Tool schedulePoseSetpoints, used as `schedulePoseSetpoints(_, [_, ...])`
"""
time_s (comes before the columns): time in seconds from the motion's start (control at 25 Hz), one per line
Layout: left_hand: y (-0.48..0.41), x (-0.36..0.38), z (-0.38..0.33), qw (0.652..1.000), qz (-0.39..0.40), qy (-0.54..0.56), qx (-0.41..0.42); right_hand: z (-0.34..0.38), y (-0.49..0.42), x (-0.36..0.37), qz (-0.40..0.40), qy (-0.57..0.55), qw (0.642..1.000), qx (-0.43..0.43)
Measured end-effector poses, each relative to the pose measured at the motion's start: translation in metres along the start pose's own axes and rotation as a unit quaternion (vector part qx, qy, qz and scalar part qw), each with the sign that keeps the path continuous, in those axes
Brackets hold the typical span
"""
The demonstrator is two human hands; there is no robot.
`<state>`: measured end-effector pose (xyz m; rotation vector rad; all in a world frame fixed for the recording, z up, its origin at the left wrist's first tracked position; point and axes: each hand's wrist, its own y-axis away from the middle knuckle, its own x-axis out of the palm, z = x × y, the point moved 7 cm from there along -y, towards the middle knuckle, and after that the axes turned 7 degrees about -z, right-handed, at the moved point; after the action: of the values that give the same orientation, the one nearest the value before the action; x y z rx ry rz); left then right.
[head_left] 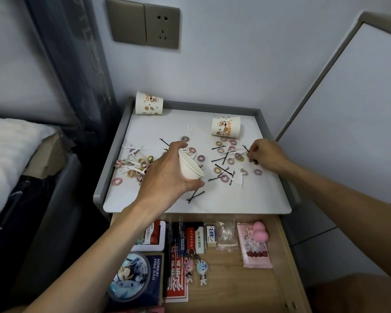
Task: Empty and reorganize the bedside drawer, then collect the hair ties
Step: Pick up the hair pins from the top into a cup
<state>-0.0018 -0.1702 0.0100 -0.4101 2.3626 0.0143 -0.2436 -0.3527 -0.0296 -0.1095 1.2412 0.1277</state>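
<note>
Left hand (167, 175) gripping tilted paper cup (190, 167), right hand (266, 157) pinching black hairpin (246, 148), hair ties (201, 158) scattered between them

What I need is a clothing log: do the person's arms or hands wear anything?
Nothing visible. The left hand and right hand show no gloves, rings, watch or bracelet; both forearms are bare, with no sleeve in view.

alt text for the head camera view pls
A person's left grip holds a tilted white paper cup over a nightstand top strewn with pastel hair ties, black bobby pins and floss picks, while the right grip reaches among them. Two printed cups sit behind; the drawer below stands open.
</note>
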Motion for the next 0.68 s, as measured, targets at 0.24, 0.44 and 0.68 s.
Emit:
schedulePoseSetpoints(0.24, [0.001,0.002,0.000,1.000,0.002,0.005,0.000,-0.012,-0.005,-0.015,-0.031,-0.051,0.998,0.005])
schedulePoseSetpoints(0.44, [0.000,0.000,-0.001,1.000,-0.001,0.000,0.000,-0.004,-0.004,-0.017,-0.037,-0.008,0.998,-0.049])
schedulePoseSetpoints(0.68, [-0.008,-0.016,0.007,0.999,-0.029,0.021,-0.030,0.063,-0.010,-0.008,-0.046,0.044,0.974,-0.218])
